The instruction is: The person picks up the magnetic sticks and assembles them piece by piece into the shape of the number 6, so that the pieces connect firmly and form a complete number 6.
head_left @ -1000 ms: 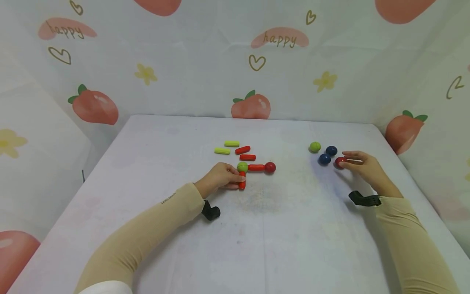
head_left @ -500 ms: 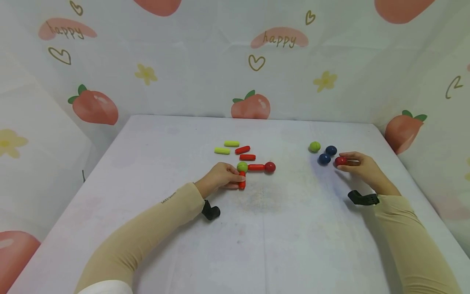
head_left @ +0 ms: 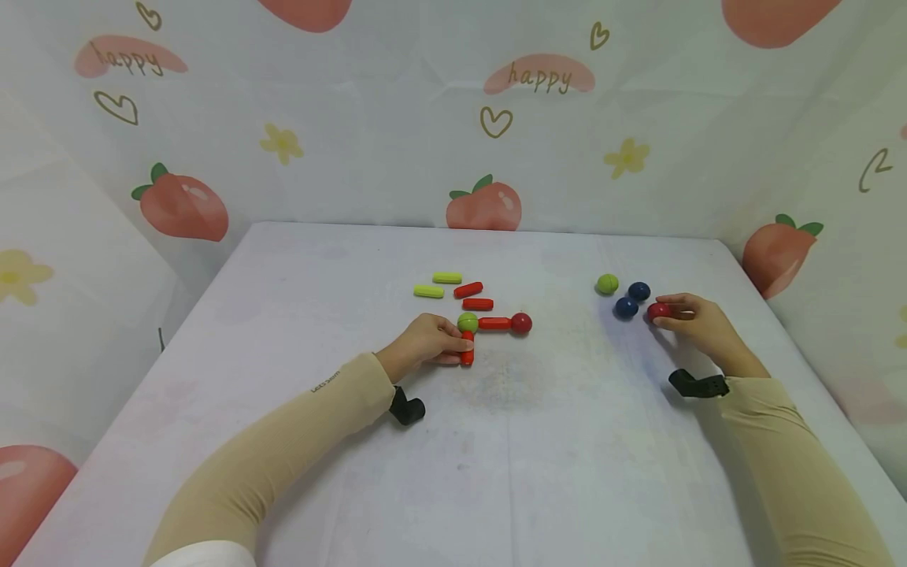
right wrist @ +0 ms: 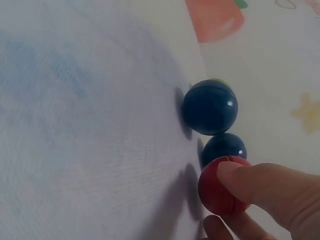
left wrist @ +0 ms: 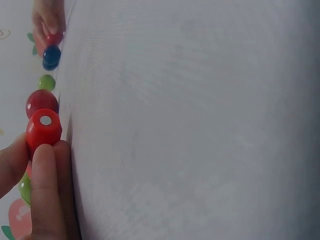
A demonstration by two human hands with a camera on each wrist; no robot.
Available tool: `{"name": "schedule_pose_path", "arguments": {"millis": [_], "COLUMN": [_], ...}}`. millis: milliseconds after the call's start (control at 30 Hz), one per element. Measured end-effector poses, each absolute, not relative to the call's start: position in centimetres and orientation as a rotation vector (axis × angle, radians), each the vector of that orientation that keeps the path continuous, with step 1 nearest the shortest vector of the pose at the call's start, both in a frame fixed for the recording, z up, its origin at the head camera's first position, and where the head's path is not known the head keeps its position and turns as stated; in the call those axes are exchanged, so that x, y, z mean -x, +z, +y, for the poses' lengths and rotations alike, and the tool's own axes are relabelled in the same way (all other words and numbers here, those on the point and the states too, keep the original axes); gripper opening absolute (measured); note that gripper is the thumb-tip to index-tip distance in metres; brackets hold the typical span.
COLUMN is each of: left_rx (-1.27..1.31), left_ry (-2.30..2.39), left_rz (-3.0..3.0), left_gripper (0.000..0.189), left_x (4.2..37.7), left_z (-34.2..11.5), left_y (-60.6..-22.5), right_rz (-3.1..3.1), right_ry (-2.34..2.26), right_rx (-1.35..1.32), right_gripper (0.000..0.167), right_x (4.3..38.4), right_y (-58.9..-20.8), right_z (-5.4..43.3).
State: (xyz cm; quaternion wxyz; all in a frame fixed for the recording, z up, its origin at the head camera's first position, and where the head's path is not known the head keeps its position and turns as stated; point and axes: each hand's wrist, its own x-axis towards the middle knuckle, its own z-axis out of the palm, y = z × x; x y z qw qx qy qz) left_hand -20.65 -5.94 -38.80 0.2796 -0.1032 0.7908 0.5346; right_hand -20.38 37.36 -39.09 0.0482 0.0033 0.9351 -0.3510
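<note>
My left hand (head_left: 428,344) pinches a red rod (head_left: 468,354) whose far end meets a green ball (head_left: 468,322). From that ball a second red rod (head_left: 494,324) runs right to a red ball (head_left: 521,324). In the left wrist view, the held rod (left wrist: 44,131) shows a silvery round spot on its end face. Over at the right, my right hand (head_left: 701,327) pinches another red ball (head_left: 658,312) between thumb and fingers. The right wrist view shows this red ball (right wrist: 220,187) close to the two blue balls (right wrist: 210,107), its shadow on the table beside it.
Two yellow-green rods (head_left: 428,291) and two loose red rods (head_left: 478,304) lie behind the joined pieces. Left of the right hand sit two blue balls (head_left: 627,307) and a green ball (head_left: 607,284). A patterned cloth (head_left: 383,118) hangs behind the white table (head_left: 567,472).
My right hand has closed its fingers round the red ball and shifted very slightly left. The left hand and the joined pieces stay in place.
</note>
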Motion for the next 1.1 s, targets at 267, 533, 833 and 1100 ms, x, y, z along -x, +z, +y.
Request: {"name": "schedule_pose_path", "arguments": {"millis": [267, 533, 833, 1100], "left_rx": [0.269, 0.268, 0.278, 0.279], "left_ry": [1.436, 1.424, 1.430, 1.427], "left_rz": [2.119, 2.134, 2.123, 2.126], "left_gripper": [0.033, 0.034, 0.034, 0.033], "left_x": [20.7, 20.7, 20.7, 20.7], "left_z": [-5.9, -6.0, -6.0, -6.0], "left_y": [-38.9, -38.9, -38.9, -39.0], "right_rz": [2.860, 2.873, 2.869, 2.816], "right_ry": [-1.118, -1.241, -1.444, -1.566], "right_rx": [-0.054, -0.085, 0.044, 0.215], "right_gripper": [0.059, 0.064, 0.056, 0.046], "right_x": [19.9, 19.2, 18.6, 18.2], "right_y": [-38.4, -37.0, -36.0, -35.4], "right_z": [36.6, 34.9, 31.7, 28.3]}}
